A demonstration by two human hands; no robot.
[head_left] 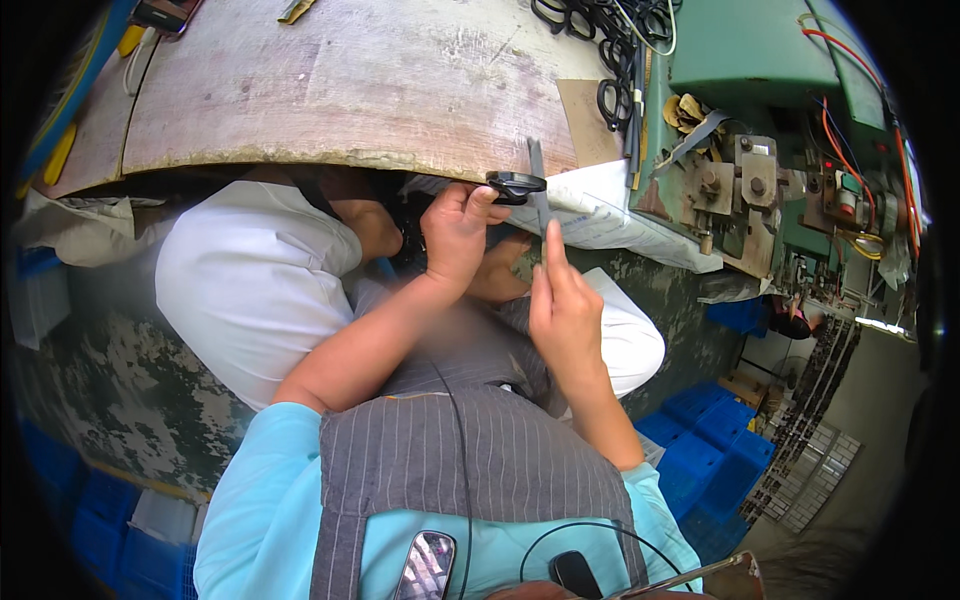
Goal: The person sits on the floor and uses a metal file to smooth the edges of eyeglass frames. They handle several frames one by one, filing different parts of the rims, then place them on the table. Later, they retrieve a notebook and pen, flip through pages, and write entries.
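Observation:
Over the front edge of the workbench, my left hand [455, 238] pinches a black plastic piece [516, 184], which looks like an eyeglass frame seen nearly edge-on. My right hand [567, 305] is closed around the lower end of a flat grey metal file [536, 160], its index finger stretched along it. The file stands roughly upright in the view and crosses the black piece at its right end. Whether it passes through a rim opening or only lies against the outside, I cannot tell.
Several black eyeglass frames [612, 60] are heaped at the bench's far right. A brown board [590, 120] lies beside them. The worn wooden bench [330, 90] stretches ahead. To the right stands a green machine [750, 60] with metal clamps and wires. Blue crates [700, 435] stand on the floor.

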